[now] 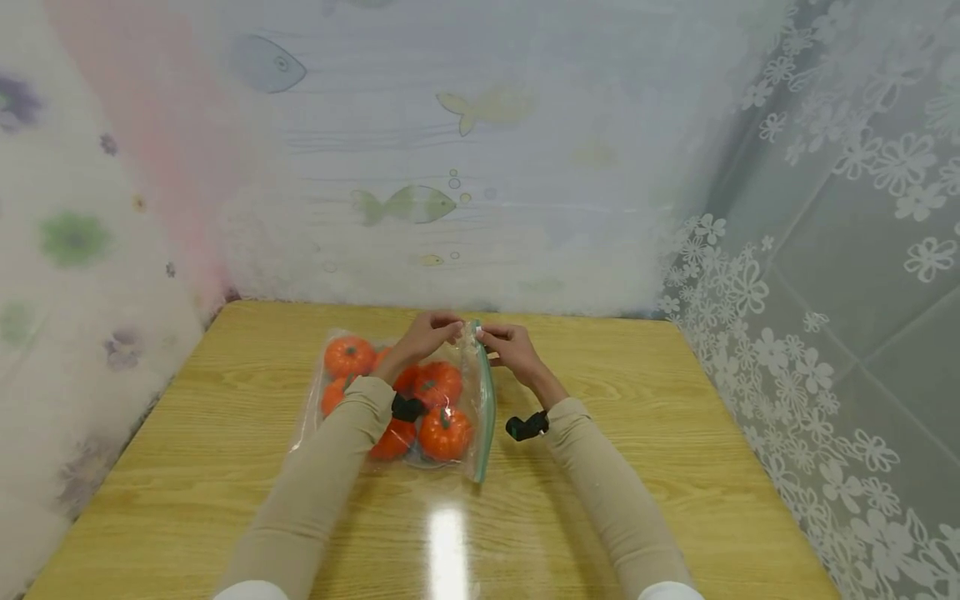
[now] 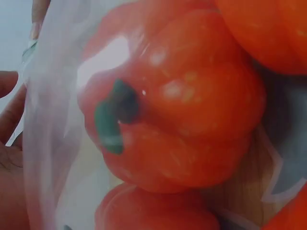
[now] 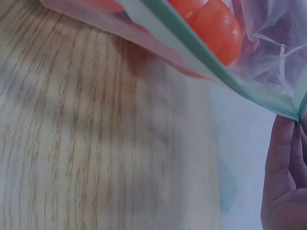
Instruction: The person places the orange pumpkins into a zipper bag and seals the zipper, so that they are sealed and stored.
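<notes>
A clear zip bag (image 1: 468,375) with a green zip strip (image 1: 487,408) lies on the table, its zip end to the right. Inside are several small orange pumpkins (image 1: 446,433) with green stems; one pumpkin (image 2: 177,100) fills much of the left wrist view behind the clear film. At the far corner of the zip end, my left hand (image 1: 429,335) pinches the bag's film, its fingertips partly hidden. Just across from it, my right hand (image 1: 513,348) pinches the far end of the strip. The right wrist view shows the right fingers (image 3: 278,148) at the folded strip.
The wooden table (image 1: 615,392) stretches out on both sides of the bag. Behind it hangs a pale curtain (image 1: 570,208) printed with fish. Flower-patterned sheeting (image 1: 787,358) borders the right side. Each wrist carries a small black camera (image 1: 527,426).
</notes>
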`<state>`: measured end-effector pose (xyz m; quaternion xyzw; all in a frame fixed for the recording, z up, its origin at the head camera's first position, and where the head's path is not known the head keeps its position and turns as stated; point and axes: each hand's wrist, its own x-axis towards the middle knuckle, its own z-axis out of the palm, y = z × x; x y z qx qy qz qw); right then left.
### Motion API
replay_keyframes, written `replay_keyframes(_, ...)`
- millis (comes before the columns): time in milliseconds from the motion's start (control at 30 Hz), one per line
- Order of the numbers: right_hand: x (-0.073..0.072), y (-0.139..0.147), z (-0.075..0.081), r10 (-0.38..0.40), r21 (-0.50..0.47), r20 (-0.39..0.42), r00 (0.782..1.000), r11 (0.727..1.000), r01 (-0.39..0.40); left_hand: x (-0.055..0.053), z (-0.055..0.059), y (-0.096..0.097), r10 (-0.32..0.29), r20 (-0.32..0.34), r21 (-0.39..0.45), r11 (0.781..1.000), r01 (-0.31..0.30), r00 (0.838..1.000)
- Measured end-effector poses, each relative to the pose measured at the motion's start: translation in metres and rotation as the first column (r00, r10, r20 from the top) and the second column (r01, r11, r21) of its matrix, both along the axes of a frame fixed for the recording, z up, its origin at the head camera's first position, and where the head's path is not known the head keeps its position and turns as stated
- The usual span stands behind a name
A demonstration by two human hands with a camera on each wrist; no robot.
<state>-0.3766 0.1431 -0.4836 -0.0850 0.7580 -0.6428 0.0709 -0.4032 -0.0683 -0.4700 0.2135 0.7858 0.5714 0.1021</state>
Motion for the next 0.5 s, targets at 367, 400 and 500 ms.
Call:
replay_keyframes(367, 0.002, -0.0061, -0.0028, -0.025, -0.07, 0.032, 0.999, 0.997, 0.027, -0.0011, -0.0038, 0.001, 0.001, -0.007, -0.013, 1.0, -0.001, 1.0)
replay_keyframes(400, 0.002, -0.0062, -0.0034, -0.027, -0.078, 0.034, 0.999, 0.997, 0.03, -0.0013, -0.005, 0.0022, 0.009, -0.005, 0.002, 1.0, -0.009, 1.0)
replay_keyframes(500, 0.0022, -0.0081, -0.0044, -0.033, -0.092, 0.049, 0.998, 0.995, 0.038, -0.0015, -0.0083, 0.0054, 0.049, -0.009, 0.04, 0.998, -0.048, 0.999)
